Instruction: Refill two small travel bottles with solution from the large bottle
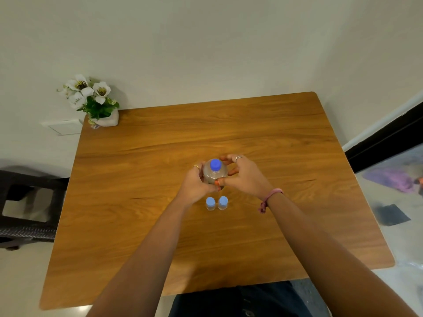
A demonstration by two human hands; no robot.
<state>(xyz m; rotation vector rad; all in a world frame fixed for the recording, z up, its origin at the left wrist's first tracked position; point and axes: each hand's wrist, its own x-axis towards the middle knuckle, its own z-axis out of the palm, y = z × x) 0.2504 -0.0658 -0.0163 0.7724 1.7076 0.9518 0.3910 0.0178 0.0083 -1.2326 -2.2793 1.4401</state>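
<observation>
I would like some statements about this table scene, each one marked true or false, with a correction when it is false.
1. The large bottle has its blue cap on. True.
2. The two small bottles lie on their sides. False: both stand upright, side by side, with blue caps on.
3. The left hand grips the large bottle's body. True.
4. The right hand holds one small bottle. False: it is at the large bottle, fingers curled around its top.
5. The flower pot stands at the table's far left corner. True.
6. The small bottles stand beyond the large bottle. False: they stand nearer the person.
</observation>
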